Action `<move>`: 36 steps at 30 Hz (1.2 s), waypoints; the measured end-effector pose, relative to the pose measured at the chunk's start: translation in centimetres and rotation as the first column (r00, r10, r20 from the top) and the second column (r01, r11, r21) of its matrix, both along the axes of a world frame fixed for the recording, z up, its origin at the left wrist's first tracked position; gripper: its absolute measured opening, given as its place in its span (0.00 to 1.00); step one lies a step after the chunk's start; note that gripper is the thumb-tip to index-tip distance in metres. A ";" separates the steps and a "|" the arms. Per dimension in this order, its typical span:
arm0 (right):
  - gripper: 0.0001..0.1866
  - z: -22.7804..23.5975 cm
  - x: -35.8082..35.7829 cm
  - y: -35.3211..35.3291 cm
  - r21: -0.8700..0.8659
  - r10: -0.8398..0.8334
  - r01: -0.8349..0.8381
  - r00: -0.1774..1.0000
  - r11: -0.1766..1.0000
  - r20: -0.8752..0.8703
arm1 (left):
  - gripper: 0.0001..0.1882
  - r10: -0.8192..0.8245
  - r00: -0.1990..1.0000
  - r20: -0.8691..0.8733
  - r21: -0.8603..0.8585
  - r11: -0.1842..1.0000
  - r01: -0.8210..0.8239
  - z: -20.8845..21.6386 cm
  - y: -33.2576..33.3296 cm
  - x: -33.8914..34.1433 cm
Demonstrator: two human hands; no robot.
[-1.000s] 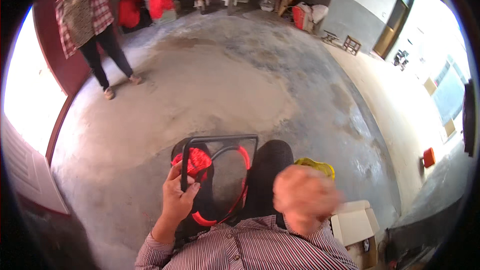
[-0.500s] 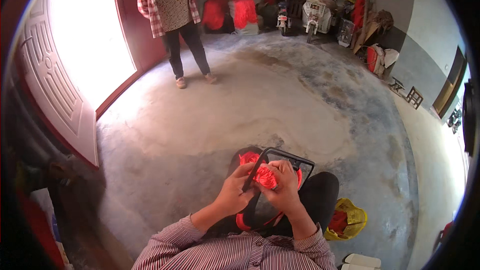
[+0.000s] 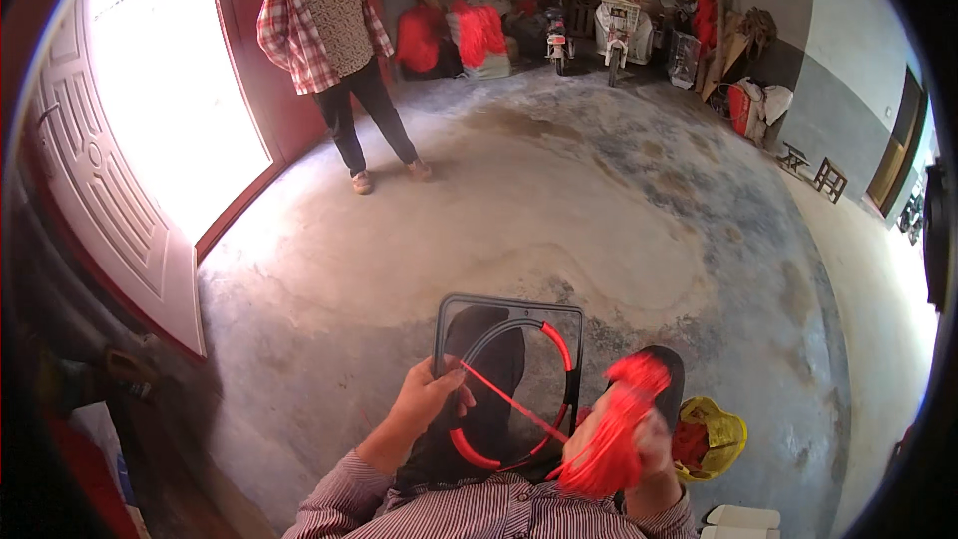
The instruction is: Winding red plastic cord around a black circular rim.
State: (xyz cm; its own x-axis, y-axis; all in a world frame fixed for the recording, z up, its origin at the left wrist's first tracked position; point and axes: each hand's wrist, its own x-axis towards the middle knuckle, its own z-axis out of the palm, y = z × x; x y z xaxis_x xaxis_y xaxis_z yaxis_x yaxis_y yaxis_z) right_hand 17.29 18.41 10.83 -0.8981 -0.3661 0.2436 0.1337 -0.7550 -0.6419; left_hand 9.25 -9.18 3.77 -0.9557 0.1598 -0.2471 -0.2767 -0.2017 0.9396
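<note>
A black rectangular frame stands over my lap, with a ring inside it. Red cord is wrapped round parts of that ring, at its upper right and lower left. My left hand is closed on the frame's left side, thumb against the bar. From there a taut red strand slants across the ring to my right hand. That hand, blurred by motion, grips a loose bundle of red cord off the frame's right side. The bundle hides some of its fingers.
A yellow bucket with red material inside stands right of my knee. Far left, a person in a checked shirt stands by the open door. Red bundles, a motorbike and a three-wheeler line the back wall.
My right hand has drawn the red bundle away from the frame to the right, stretching a strand out. The frame has turned more face-on and moved left with my left hand.
</note>
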 end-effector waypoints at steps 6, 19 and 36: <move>0.26 -6.9 -1.6 0.4 0.525 -0.342 0.178 0.910 0.832 0.234 | 0.09 -0.009 1.000 -0.023 -0.039 0.999 0.008 0.9 0.4 0.4; 0.11 -8.6 -9.6 -3.7 0.507 -0.047 0.007 0.997 0.862 0.066 | 0.04 -0.210 0.899 -0.385 -0.497 0.868 -0.010 2.8 3.5 1.1; 0.40 17.1 -26.2 -6.1 0.620 -0.335 0.590 0.806 0.518 -0.487 | 0.04 -0.039 0.881 -0.472 -0.380 0.910 -0.164 1.4 0.2 1.2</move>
